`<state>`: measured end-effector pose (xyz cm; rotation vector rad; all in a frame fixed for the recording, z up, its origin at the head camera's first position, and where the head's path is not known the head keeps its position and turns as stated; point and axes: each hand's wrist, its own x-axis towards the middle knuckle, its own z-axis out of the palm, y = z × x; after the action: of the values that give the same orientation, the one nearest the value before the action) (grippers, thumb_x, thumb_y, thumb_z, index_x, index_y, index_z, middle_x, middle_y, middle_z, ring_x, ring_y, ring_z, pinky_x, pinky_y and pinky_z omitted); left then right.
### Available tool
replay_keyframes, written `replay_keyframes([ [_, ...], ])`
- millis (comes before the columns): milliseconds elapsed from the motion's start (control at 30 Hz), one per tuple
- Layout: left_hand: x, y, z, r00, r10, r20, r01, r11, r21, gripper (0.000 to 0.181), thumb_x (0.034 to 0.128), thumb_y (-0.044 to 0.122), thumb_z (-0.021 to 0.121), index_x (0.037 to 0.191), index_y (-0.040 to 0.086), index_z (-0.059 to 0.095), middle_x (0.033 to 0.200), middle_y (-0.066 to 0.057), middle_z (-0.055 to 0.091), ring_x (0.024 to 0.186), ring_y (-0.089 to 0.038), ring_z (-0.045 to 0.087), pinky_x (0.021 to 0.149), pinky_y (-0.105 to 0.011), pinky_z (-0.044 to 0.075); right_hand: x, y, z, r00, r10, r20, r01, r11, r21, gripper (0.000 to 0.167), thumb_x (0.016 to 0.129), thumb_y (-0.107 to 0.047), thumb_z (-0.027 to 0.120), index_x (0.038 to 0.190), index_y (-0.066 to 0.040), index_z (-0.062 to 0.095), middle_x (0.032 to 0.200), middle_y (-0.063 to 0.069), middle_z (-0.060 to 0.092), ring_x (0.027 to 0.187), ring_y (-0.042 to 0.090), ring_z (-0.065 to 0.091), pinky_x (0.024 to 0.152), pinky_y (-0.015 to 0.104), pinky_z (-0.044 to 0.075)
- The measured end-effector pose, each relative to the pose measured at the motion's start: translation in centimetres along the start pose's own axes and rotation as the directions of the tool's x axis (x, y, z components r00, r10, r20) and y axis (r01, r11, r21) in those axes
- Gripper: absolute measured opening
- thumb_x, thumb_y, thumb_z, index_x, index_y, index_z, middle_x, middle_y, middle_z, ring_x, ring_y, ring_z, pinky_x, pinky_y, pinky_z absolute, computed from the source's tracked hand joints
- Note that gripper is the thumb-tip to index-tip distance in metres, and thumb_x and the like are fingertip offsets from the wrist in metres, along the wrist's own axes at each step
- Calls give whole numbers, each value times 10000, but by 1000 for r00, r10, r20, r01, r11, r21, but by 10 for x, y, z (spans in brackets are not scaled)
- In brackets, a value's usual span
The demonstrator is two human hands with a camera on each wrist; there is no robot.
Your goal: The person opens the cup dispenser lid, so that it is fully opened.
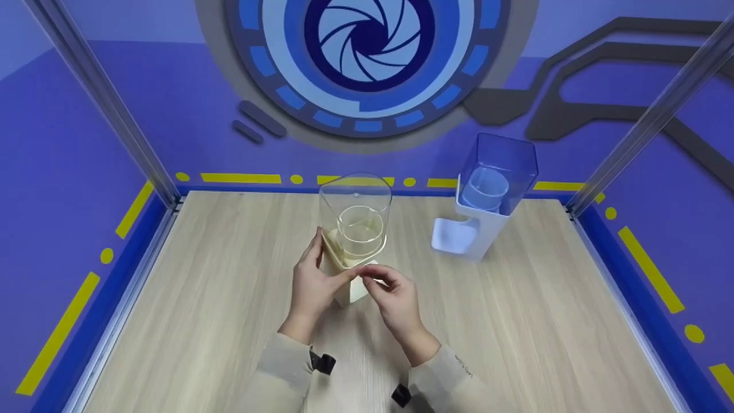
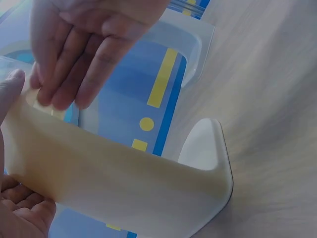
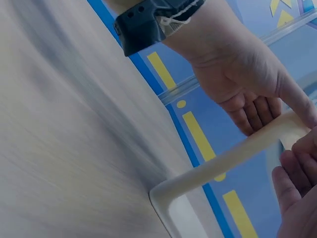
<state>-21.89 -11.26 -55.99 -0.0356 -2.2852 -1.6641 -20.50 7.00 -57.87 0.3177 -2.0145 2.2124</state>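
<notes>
Both sleeves are pale beige: the left sleeve [image 1: 281, 370] and the right sleeve [image 1: 453, 376], the right marked with small dark lettering; blocky black mounts sit at the wrists, the left mount [image 3: 143, 27] showing small round holes, the right mount [image 1: 402, 395] squarish

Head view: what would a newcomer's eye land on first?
Probably the big round aperture-like emblem at top centre. Next, the cream holder with a clear top near the middle, the left hand gripping it and the right hand with its fingertips at the near rim. Then the similar pale-blue holder standing to the right, apart from both hands.
</notes>
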Motion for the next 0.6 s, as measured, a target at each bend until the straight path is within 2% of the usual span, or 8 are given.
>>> replay_keyframes([
  [133,3,-5,-5,1000,3,27,-2,1000,-20,1235,783,373,1064,1727,-33,379,1791,-225,425,1666,-380,447,1340,-472,457,8,-2,-10,996,29,-86,-28,1000,15,221,1019,93,697,1208,205,676,1045,75,777,993,84,750,935,211,654],
  [233,7,-14,-11,995,13,100,-6,998,-68,1245,785,388,1062,1744,9,365,1808,-190,406,1673,-369,438,1358,-451,425,18,-9,-19,990,25,-136,-20,999,35,223,1045,65,673,1224,190,630,1040,30,713,980,115,724,930,233,653],
  [300,10,-21,-16,986,20,166,1,992,-125,1240,788,399,1059,1752,41,366,1817,-161,399,1679,-359,430,1372,-448,399,26,-14,-26,988,-1,-151,9,999,53,207,1057,46,659,1234,149,628,1055,41,702,996,133,718,937,252,660],
  [367,14,-27,-20,975,30,221,11,983,-183,1234,787,403,1059,1754,61,373,1817,-138,406,1682,-352,427,1382,-439,378,32,-20,-32,989,-45,-143,56,996,71,217,1071,24,635,1266,118,623,1093,58,697,1034,152,714,960,268,664],
  [467,18,-32,-23,964,32,266,37,968,-250,1227,770,388,1071,1747,72,399,1793,-118,457,1673,-336,450,1388,-425,369,39,-27,-40,986,-132,-104,143,985,101,288,1075,-22,613,1328,114,592,1163,58,701,1108,168,719,1026,301,656],
  [533,20,-33,-24,957,38,286,43,962,-271,1217,769,385,1072,1743,78,411,1777,-109,487,1667,-330,462,1390,-418,366,43,-32,-43,979,-195,-63,201,973,118,401,1093,-116,645,1394,131,551,1246,47,694,1196,167,707,1091,322,635],
  [600,22,-33,-24,950,48,308,44,957,-285,1214,768,397,1071,1742,83,418,1765,-101,509,1663,-325,469,1394,-419,362,47,-36,-44,968,-250,-14,249,958,140,605,1096,-265,718,1458,164,492,1333,29,685,1283,163,682,1156,343,606],
])
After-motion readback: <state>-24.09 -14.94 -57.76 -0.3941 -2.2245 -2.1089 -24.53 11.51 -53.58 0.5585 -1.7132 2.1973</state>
